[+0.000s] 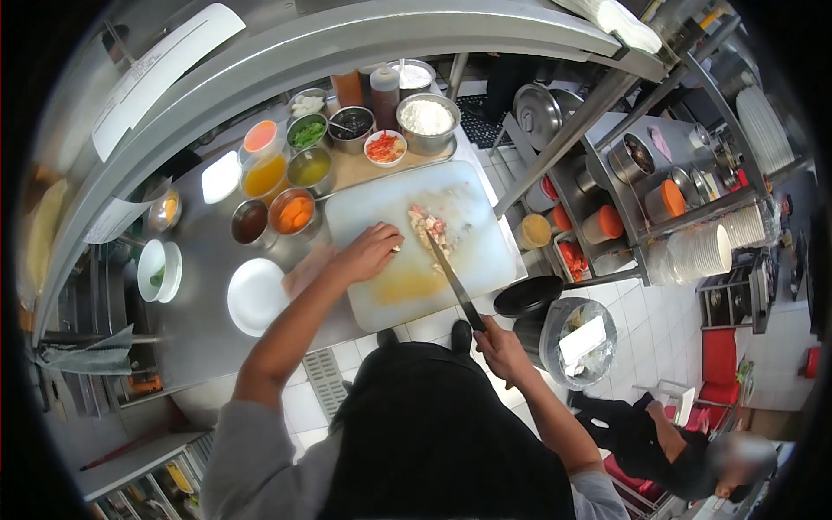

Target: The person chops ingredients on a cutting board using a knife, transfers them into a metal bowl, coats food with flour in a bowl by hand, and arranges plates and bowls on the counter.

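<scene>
My right hand [505, 351] is wrapped around the dark handle of a long kitchen knife [452, 279]. The blade's front end lies at a small heap of chopped pink and white food [427, 227] on a white cutting board [481, 208]. On the board's left half rests my left hand [368, 253], apart from the blade, its fingers bent and close together. A small pale piece [397, 249] shows at its fingertips; what else it may hold is hidden. Yellow liquid stains the board's near part, and small scraps lie around the heap.
Behind and left of the board stand a bowl of white powder [427, 117], red strips [385, 148], egg yolks [294, 213] and other containers. A white plate [257, 297] lies left. Right are a lined bin [607, 316] and shelving; a person [659, 438] is at lower right.
</scene>
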A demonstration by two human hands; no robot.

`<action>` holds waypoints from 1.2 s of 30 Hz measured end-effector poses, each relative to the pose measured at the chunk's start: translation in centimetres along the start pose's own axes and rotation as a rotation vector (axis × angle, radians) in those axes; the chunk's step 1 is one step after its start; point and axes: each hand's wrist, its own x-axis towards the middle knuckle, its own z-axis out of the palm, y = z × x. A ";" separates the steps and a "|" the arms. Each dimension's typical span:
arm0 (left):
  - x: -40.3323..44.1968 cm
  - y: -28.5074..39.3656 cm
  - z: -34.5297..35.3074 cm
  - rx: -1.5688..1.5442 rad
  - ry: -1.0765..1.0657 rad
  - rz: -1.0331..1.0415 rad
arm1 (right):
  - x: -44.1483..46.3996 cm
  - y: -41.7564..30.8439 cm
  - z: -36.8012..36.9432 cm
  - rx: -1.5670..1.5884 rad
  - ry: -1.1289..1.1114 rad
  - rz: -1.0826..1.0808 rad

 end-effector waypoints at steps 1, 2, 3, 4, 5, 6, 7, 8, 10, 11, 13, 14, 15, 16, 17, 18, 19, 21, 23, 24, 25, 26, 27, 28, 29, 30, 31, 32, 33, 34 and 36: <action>-0.1 -0.3 0.8 -0.030 0.001 -0.037 | 0.5 0.3 1.0 -0.002 0.024 -0.037; -0.3 -0.5 1.6 -0.060 0.002 -0.074 | 0.9 0.4 2.0 -0.005 0.049 -0.075; -0.8 0.1 2.0 -0.065 0.081 -0.080 | 1.2 -1.1 2.2 0.012 0.036 -0.039; -1.4 0.9 2.6 -0.071 0.159 -0.087 | 1.8 -1.5 3.2 -0.024 0.069 -0.062; -2.0 1.7 3.2 -0.079 0.235 -0.095 | 2.5 -1.5 4.3 -0.061 0.101 -0.084; -2.4 2.6 3.4 -0.049 0.325 -0.118 | 3.1 -1.6 5.2 -0.100 0.132 -0.106; -2.7 3.7 3.3 -0.020 0.419 -0.143 | 3.8 -1.9 6.0 -0.141 0.142 -0.091; -2.9 4.2 3.2 0.010 0.514 -0.172 | 4.6 -2.3 6.7 -0.182 0.151 -0.079; -3.4 3.9 3.4 -0.004 0.528 -0.180 | 5.8 -2.9 7.5 -0.248 0.159 -0.075; -3.7 3.7 3.4 -0.009 0.535 -0.185 | 6.2 -3.2 7.8 -0.269 0.161 -0.082; -3.8 3.3 3.5 -0.004 0.501 -0.166 | 6.7 -3.9 8.0 -0.296 0.168 -0.099; -3.7 3.0 3.5 -0.002 0.484 -0.156 | 6.9 -4.3 8.0 -0.303 0.173 -0.110; -3.8 2.7 3.8 0.003 0.486 -0.148 | 7.0 -4.6 8.0 -0.311 0.179 -0.122; -3.7 2.4 4.0 0.008 0.490 -0.140 | 7.2 -4.5 8.1 -0.322 0.156 -0.103; -3.7 2.0 4.2 0.013 0.495 -0.133 | 7.6 -4.2 8.4 -0.334 0.133 -0.085; -3.7 2.0 4.2 0.017 0.503 -0.132 | 7.9 -4.1 8.7 -0.344 0.107 -0.067; -3.7 2.1 4.2 0.021 0.506 -0.131 | 8.1 -3.9 9.0 -0.355 0.101 -0.058; -3.6 2.1 4.1 0.019 0.532 -0.134 | 8.9 -4.4 8.8 -0.378 0.093 -0.050; -3.7 2.2 4.1 -0.008 0.562 -0.138 | 8.2 -5.4 8.3 -0.373 0.080 -0.042; -3.6 2.3 3.8 -0.019 0.562 -0.145 | 8.0 -6.0 7.7 -0.375 0.082 -0.035; -3.8 2.6 3.6 -0.034 0.560 -0.153 | 7.6 -6.2 7.8 -0.392 0.088 -0.010; -4.1 2.9 3.6 -0.051 0.554 -0.162 | 7.4 -6.1 8.2 -0.396 0.082 -0.012; -4.2 2.7 3.7 -0.045 0.537 -0.152 | 7.3 -5.8 8.7 -0.400 0.075 -0.013; -4.2 2.4 3.8 -0.037 0.522 -0.139 | 7.4 -5.4 9.2 -0.404 0.071 -0.017; -4.2 2.1 3.9 -0.027 0.508 -0.125 | 7.9 -4.1 10.3 -0.401 0.079 -0.041; -4.2 2.0 4.0 -0.029 0.501 -0.118 | 7.9 -4.3 10.3 -0.407 0.091 -0.053; -4.0 1.7 4.0 -0.026 0.500 -0.112 | 8.1 -4.5 10.0 -0.416 0.104 -0.071; -4.1 1.5 4.0 -0.023 0.495 -0.108 | 8.1 -4.8 10.0 -0.421 0.114 -0.088; -4.3 1.8 3.9 -0.043 0.497 -0.106 | 7.8 -5.1 9.8 -0.405 0.109 -0.072; -4.3 2.0 3.6 -0.060 0.503 -0.101 | 7.7 -5.4 9.3 -0.391 0.108 -0.059; -4.2 2.0 3.4 -0.073 0.521 -0.098 | 7.4 -6.0 8.8 -0.375 0.104 -0.052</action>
